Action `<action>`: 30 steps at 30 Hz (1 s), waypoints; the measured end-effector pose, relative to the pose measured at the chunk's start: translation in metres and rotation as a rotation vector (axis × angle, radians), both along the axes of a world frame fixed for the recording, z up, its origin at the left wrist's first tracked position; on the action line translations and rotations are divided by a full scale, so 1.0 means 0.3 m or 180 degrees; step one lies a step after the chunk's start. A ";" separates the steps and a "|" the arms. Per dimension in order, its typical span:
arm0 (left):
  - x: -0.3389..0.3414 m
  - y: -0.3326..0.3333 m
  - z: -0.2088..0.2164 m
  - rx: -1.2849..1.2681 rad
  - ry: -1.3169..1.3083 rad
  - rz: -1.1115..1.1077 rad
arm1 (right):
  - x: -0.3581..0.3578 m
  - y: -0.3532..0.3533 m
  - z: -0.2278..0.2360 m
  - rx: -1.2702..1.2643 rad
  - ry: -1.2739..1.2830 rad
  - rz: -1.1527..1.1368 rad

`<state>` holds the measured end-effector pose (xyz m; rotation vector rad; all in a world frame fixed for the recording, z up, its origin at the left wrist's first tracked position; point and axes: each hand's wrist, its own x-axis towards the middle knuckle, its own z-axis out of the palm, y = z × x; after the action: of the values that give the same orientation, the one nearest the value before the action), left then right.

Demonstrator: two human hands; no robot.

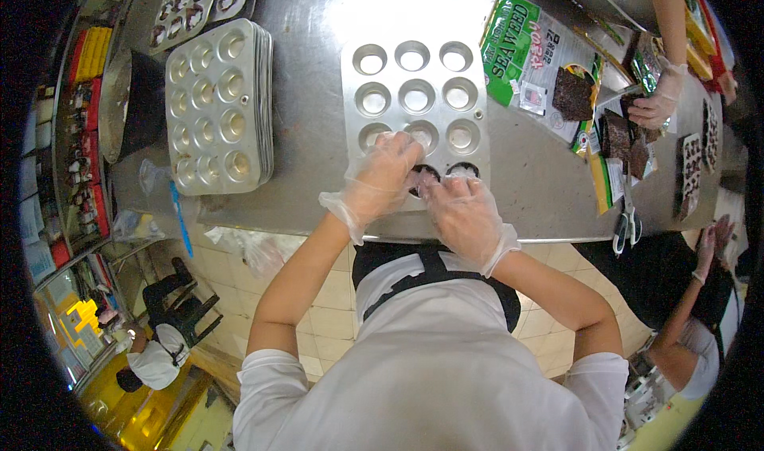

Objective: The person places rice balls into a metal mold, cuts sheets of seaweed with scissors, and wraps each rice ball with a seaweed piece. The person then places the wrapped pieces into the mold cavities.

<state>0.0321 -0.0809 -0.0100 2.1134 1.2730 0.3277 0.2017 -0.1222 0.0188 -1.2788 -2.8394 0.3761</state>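
Note:
A metal muffin tin [438, 117] lies on the steel table in front of me, with bare upper cups. Dark seaweed pieces [463, 168] line cups in its bottom row. My left hand [383, 174], in a clear plastic glove, is closed with bent fingers over the lower middle of the tin; whatever its fingertips hold is hidden. My right hand [465, 216], gloved likewise, reaches in from the near edge. Its thumb and fingers are bent at the dark seaweed in the bottom middle and right cups. The bottom left cup is covered by my left hand.
Stacked muffin tins [219, 109] stand to the left, with filled tins [185, 9] behind. On the right lie a green-and-silver package [525, 61], dark seaweed sheets [573, 94] and scissors [628, 222]. A co-worker's gloved hand [656, 105] handles sheets there. Another person [692, 347] stands at right.

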 end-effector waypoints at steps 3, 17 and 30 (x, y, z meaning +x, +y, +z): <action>-0.008 0.001 -0.006 0.0132 -0.0110 -0.0015 | -0.002 0.001 -0.001 -0.0050 0.0021 -0.0041; -0.008 0.005 0.004 0.0040 0.0022 -0.0032 | 0.014 0.000 -0.003 -0.0024 0.0264 0.0027; 0.022 0.006 -0.016 0.0133 0.0216 0.0182 | 0.168 0.085 0.059 -0.0336 0.1369 -0.0874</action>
<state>0.0386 -0.0791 -0.0148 2.1426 1.3790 0.3120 0.2522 -0.0966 0.0365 -1.3813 -2.2841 0.7011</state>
